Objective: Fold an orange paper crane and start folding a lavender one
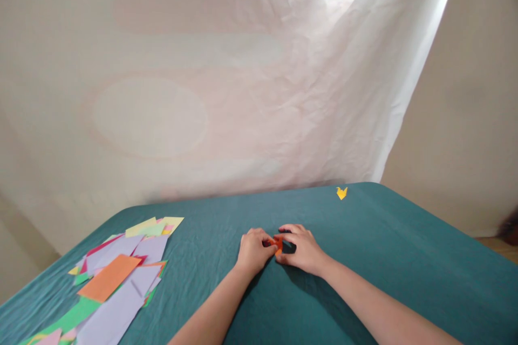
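A small folded piece of orange paper [277, 243] lies on the teal tablecloth [384, 259] between my two hands. My left hand [253, 250] pinches its left side with curled fingers. My right hand [301, 248] is closed over its right side, fingertips pressing on it. Most of the orange paper is hidden by my fingers. Both forearms reach in from the lower edge of the view.
A loose pile of coloured paper sheets [117, 280], lilac, orange, green, yellow and pink, lies at the left. A small folded yellow paper figure [342, 193] sits near the table's far edge. A white sheet [243, 75] hangs behind the table.
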A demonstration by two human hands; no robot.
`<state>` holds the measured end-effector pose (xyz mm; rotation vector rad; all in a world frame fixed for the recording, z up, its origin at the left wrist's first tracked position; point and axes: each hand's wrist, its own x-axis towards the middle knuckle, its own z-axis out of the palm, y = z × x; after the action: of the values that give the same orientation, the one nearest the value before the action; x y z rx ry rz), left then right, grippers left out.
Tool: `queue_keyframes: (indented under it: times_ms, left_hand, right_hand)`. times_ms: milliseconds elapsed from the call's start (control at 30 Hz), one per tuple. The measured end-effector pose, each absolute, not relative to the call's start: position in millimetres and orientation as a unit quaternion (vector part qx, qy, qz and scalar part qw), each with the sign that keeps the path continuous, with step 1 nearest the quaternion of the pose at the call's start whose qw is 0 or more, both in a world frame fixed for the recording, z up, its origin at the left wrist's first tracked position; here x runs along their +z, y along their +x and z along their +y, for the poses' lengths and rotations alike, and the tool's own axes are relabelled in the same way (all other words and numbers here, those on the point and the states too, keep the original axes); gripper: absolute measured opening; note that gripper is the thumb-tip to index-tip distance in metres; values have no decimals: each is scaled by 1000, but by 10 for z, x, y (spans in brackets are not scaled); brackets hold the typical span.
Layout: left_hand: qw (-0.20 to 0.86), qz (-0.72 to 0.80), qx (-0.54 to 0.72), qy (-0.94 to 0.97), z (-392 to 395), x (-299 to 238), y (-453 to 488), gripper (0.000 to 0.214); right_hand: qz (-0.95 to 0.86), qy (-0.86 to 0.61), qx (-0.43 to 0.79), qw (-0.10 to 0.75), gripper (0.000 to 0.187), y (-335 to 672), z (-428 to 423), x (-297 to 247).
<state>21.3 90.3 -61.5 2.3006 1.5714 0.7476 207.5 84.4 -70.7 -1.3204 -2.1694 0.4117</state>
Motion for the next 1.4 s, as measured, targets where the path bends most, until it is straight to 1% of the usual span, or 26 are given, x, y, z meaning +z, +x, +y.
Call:
queue_keyframes:
  times_ms: [67,100,200,767,833,967,1133,1300,1367,1400]
  left_hand:
    - [128,539,256,792,905,-615,212,9]
    - [128,539,256,792,906,-616,212,9]
    - [127,539,255,793,911,-625,216,9]
    - [136,552,240,787,909,-586,126,8]
    - [138,554,237,786,903,-569,133,8]
    - [142,553,232,788,900,-550,140,8]
    - [141,554,231,787,907,-561,135,8]
    - [142,555,228,787,905,-544,141,8]
    - [142,553,231,788,896,-530,142,8]
    - [142,551,233,789,889,-525,141,9]
  right_hand:
    - [-795,-507,147,300,23,2055,854,-727]
    - [-789,-512,144,308,16,2047,861,-737]
    - [-783,-514,139,321,5,2034,881,-754]
    - [-792,-501,143,317,2,2074,887,-733]
    - [-791,-504,141,316,7,2061,873,-736]
    - [-796,-501,142,308,26,2040,862,-740]
    - [-810,-487,151,290,42,2064,869,-727]
    - [-817,-477,158,283,55,2099,830,-694]
    - [-813,-478,159,292,54,2100,814,-684]
    - [-809,-481,160,299,50,2096,810,-682]
